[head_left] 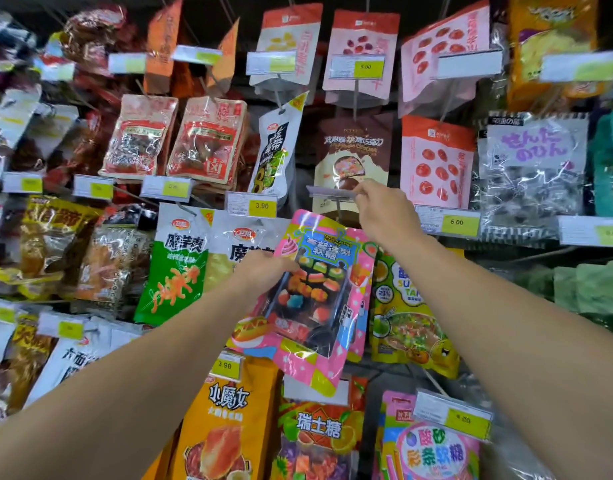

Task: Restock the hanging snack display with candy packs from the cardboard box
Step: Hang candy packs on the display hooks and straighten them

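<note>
A pink candy pack with sushi-shaped gummies showing through its window hangs tilted at the middle of the snack display. My left hand grips its upper left edge. Just above it, my right hand pinches the clear price-tag holder at the tip of a display hook and holds it tipped up. The hook's wire runs down behind the top of the pack. The cardboard box is out of view.
Hanging snack bags fill every side: a brown chocolate bag behind the holder, a green-and-white bag to the left, a yellow-green candy bag to the right, an orange bag below. Yellow price tags stick out on hooks.
</note>
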Tool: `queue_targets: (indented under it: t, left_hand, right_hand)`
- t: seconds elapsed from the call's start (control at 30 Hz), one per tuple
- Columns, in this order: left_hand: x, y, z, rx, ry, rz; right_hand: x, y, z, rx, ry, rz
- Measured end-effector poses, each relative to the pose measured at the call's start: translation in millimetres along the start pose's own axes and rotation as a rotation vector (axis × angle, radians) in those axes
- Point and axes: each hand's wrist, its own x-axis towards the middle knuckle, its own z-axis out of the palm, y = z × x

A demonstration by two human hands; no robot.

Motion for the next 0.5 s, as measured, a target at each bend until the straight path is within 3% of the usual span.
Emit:
queue_targets:
  t: [0.17, 0.5]
  left_hand:
    - [1, 0, 1, -0.135, -0.127, -0.022]
    - [11, 8, 13, -0.144, -0.047, -0.086]
  right_hand:
    - [-2, -1, -3, -0.009, 0.004, -0.009]
    - [-4, -3, -2, -0.023, 0.025, -0.018]
